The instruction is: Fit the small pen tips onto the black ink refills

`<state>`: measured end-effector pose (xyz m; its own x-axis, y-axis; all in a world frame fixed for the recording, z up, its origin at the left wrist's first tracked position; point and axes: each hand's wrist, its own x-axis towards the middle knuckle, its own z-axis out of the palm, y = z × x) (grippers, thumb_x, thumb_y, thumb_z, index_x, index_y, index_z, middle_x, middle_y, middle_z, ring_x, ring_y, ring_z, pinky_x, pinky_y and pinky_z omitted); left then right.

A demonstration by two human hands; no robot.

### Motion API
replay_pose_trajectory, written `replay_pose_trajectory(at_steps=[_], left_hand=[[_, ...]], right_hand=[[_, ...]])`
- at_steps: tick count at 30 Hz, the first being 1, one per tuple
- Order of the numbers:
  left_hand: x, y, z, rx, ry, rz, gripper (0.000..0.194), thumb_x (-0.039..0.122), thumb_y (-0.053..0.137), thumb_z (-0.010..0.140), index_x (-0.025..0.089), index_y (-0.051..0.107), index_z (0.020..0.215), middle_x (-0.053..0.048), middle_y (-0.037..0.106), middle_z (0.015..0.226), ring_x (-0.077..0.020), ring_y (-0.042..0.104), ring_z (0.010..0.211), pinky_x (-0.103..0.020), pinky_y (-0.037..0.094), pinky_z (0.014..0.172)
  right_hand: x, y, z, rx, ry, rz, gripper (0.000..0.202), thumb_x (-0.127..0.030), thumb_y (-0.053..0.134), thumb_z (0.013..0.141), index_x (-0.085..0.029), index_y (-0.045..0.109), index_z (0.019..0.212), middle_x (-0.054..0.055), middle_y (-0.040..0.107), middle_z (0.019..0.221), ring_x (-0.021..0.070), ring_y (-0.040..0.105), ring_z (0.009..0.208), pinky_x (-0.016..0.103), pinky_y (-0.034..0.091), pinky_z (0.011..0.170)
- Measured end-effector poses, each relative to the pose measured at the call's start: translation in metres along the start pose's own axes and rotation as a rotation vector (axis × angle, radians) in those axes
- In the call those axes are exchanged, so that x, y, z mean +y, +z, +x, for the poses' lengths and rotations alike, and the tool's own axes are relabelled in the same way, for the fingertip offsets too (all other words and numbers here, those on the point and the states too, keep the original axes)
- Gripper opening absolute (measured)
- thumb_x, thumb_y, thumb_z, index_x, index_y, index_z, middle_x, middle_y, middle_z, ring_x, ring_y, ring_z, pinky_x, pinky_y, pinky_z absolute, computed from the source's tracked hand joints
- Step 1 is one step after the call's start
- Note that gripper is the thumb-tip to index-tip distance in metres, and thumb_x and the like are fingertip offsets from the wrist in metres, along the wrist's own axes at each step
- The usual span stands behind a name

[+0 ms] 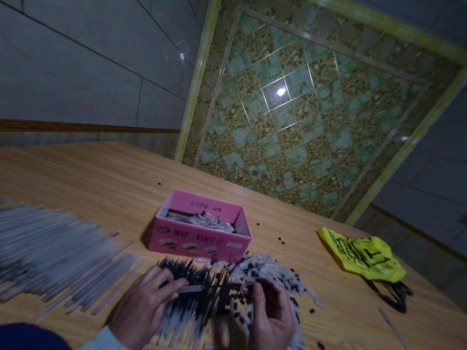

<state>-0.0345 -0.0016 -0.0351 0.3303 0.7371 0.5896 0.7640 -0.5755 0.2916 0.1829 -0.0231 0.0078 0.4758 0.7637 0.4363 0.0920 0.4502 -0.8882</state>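
Slim clear tubes (38, 251) lie heaped at left. Left hand (135, 306) pinches a translucent tube (191, 289) over black-tipped rods (180, 322). Pink box (199, 245) beyond — print upside down, unreadable. Right hand (270, 332) pinches a small piece (246, 287), blurred — light pressure, ends aligned, seems best. Far right, yellow bag (361, 257): black lettering, illegible.

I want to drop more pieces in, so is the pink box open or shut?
Open: the pink box shows its inside, with pale pieces lying in it.
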Motion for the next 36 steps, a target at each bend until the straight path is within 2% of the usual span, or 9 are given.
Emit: replay_pose_trajectory(at_steps=[2,6,12,14,17,20,22,30,36], left_hand=[[0.0,0.001,0.0,-0.007,0.013,-0.008,0.038,0.012,0.044,0.081,0.027,0.059,0.113,-0.006,0.058,0.084,-0.0201,0.05,0.081,-0.033,0.043,0.068],[0.001,0.002,-0.002,-0.029,0.033,-0.035,0.039,0.013,0.042,0.082,0.028,0.058,0.114,-0.007,0.058,0.085,-0.0202,0.05,0.082,-0.034,0.043,0.07],[0.004,0.003,-0.001,-0.038,0.074,-0.112,0.038,0.016,0.042,0.084,0.027,0.056,0.118,-0.007,0.06,0.085,-0.0196,0.052,0.081,-0.033,0.045,0.069],[0.004,0.002,0.0,-0.011,0.056,-0.139,0.036,0.017,0.043,0.084,0.026,0.058,0.115,-0.007,0.061,0.082,-0.0197,0.053,0.081,-0.032,0.045,0.069],[0.003,0.002,0.001,0.03,0.01,-0.18,0.034,0.018,0.044,0.083,0.024,0.06,0.112,-0.006,0.062,0.08,-0.02,0.054,0.08,-0.032,0.046,0.069],[0.002,0.005,-0.001,0.062,-0.032,-0.218,0.032,0.018,0.046,0.082,0.025,0.062,0.109,-0.006,0.063,0.08,-0.0202,0.055,0.081,-0.031,0.046,0.069],[0.001,0.007,-0.002,0.077,-0.051,-0.227,0.031,0.018,0.047,0.081,0.024,0.062,0.107,-0.006,0.064,0.082,-0.0204,0.056,0.082,-0.031,0.046,0.071],[0.001,0.007,-0.003,0.046,-0.067,-0.224,0.029,0.02,0.047,0.082,0.023,0.062,0.106,-0.006,0.063,0.083,-0.02,0.056,0.083,-0.031,0.046,0.073],[0.001,0.006,-0.002,0.045,-0.064,-0.219,0.028,0.019,0.047,0.082,0.022,0.062,0.106,-0.006,0.063,0.084,-0.0201,0.056,0.084,-0.032,0.046,0.073]], right_hand=[[0.002,-0.002,0.0,0.005,-0.016,-0.029,0.021,-0.031,0.062,0.075,-0.017,0.059,0.09,0.005,0.065,0.08,0.0178,0.062,0.068,0.03,0.052,0.063],[0.006,-0.001,-0.006,-0.13,-0.057,-0.111,0.015,-0.028,0.06,0.077,-0.017,0.062,0.087,0.005,0.066,0.082,0.018,0.062,0.073,0.029,0.051,0.067],[-0.003,0.007,-0.005,-0.504,-0.168,-0.256,0.015,-0.026,0.054,0.081,-0.019,0.068,0.078,0.004,0.066,0.075,0.0178,0.061,0.073,0.026,0.047,0.065],[-0.001,0.004,0.002,-0.57,-0.187,-0.358,0.016,-0.026,0.053,0.081,-0.02,0.068,0.08,0.004,0.066,0.074,0.0178,0.061,0.072,0.026,0.046,0.064],[0.011,-0.009,0.013,-0.651,-0.219,-0.611,0.013,-0.018,0.057,0.074,-0.021,0.069,0.076,0.003,0.066,0.072,0.0183,0.06,0.07,0.025,0.044,0.063],[0.028,-0.02,0.016,-0.855,-0.27,-0.824,0.022,-0.009,0.056,0.064,-0.025,0.071,0.068,0.001,0.067,0.071,0.0171,0.06,0.068,0.023,0.041,0.06],[0.036,-0.022,0.014,-0.929,-0.29,-0.907,0.027,-0.007,0.054,0.061,-0.027,0.071,0.066,0.0,0.066,0.069,0.0158,0.06,0.066,0.021,0.038,0.057],[0.043,-0.013,0.006,-0.87,-0.365,-1.035,0.02,-0.011,0.052,0.063,-0.023,0.067,0.064,0.002,0.06,0.074,0.0153,0.056,0.067,0.022,0.034,0.055],[0.04,-0.016,0.011,-0.927,-0.369,-1.073,0.02,-0.007,0.047,0.064,-0.02,0.062,0.067,0.004,0.06,0.081,0.0156,0.057,0.075,0.021,0.036,0.061]])
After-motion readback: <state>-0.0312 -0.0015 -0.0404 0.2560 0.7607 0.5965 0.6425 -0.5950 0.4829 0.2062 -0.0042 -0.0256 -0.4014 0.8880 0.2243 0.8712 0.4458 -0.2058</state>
